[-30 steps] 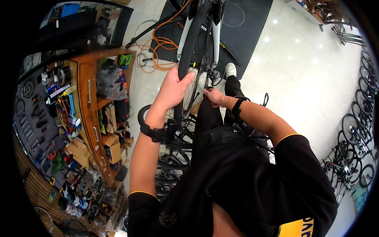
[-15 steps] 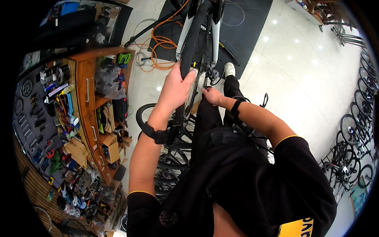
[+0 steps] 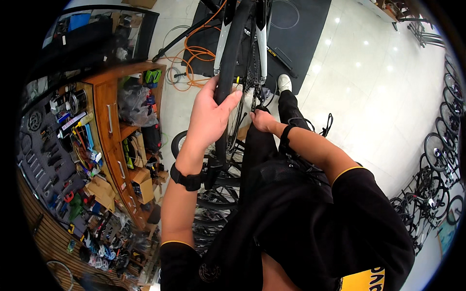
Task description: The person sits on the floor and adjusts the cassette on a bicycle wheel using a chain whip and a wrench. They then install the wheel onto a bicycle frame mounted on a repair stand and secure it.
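Note:
A bicycle's rear wheel (image 3: 230, 72), with a black tyre, stands between two white frame stays in the upper middle. My left hand (image 3: 208, 115) grips this wheel from the left, its thumb across the near side and its fingers partly hidden behind the tyre. The cassette (image 3: 250, 80) and chain sit just right of the wheel. Below them hangs the rear derailleur (image 3: 254, 101). My right hand (image 3: 263, 120) is closed at the derailleur's lower end, close to my thigh; its fingertips are mostly hidden.
A dark mat (image 3: 303, 39) lies under the bicycle, with a coiled orange hose (image 3: 194, 56) and a black pump-like tool (image 3: 281, 60) on it. A wooden cabinet (image 3: 104, 102) and a tool board stand left. Bicycles (image 3: 439, 150) line the right; more wheels (image 3: 213, 201) are below my left arm.
My left thumb has straightened and lifted somewhat away from the tyre. My right hand has shifted slightly down and right, still at the derailleur. The whole view has moved a little.

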Motion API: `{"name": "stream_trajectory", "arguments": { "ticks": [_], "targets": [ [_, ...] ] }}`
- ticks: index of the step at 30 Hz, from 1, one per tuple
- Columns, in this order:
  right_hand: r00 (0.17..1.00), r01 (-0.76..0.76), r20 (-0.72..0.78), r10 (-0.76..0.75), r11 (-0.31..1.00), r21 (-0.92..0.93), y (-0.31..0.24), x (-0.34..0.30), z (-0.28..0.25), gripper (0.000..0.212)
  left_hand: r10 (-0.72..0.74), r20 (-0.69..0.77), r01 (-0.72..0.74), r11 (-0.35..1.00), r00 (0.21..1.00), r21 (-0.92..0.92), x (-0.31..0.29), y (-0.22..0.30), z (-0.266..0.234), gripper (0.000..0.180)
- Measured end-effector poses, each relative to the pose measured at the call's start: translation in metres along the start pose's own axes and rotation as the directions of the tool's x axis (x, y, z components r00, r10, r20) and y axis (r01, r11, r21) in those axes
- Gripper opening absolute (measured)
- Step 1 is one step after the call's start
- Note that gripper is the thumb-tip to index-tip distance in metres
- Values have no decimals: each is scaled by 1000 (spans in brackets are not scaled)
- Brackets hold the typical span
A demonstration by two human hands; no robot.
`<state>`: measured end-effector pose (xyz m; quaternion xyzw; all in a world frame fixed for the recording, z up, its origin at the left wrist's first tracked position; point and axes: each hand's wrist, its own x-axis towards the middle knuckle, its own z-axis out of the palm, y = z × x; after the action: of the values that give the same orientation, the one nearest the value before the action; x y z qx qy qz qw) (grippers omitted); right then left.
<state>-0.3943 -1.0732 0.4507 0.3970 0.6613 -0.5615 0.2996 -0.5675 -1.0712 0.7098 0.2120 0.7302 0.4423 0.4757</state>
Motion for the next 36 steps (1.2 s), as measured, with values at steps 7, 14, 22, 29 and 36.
{"name": "stream_trajectory", "arguments": {
  "ticks": [7, 14, 22, 29, 36],
  "targets": [
    [999, -23, 23, 24, 999, -45, -3, 2, -2, 52, -56, -14, 56, 998, 998, -9, -4, 31, -2, 40],
    [997, 75, 24, -72, 990, -119, 2, 5, -9, 52, -4, 10, 3, 997, 1000, 82, -20, 57, 1, 38],
    [996, 87, -6, -88, 990, -109, 1, -2, -2, 48, 41, -56, -41, 999, 998, -3, -37, 50, 3, 37],
    [987, 136, -66, -146, 981, -135, 13, 3, 2, 51, 21, -57, -21, 1000, 998, 6, -26, 60, -9, 30],
    [981, 188, -22, -190, 978, -92, 0, -6, -5, 55, -18, -11, 17, 998, 1000, -64, -44, 77, -10, 39]
  ]
}}
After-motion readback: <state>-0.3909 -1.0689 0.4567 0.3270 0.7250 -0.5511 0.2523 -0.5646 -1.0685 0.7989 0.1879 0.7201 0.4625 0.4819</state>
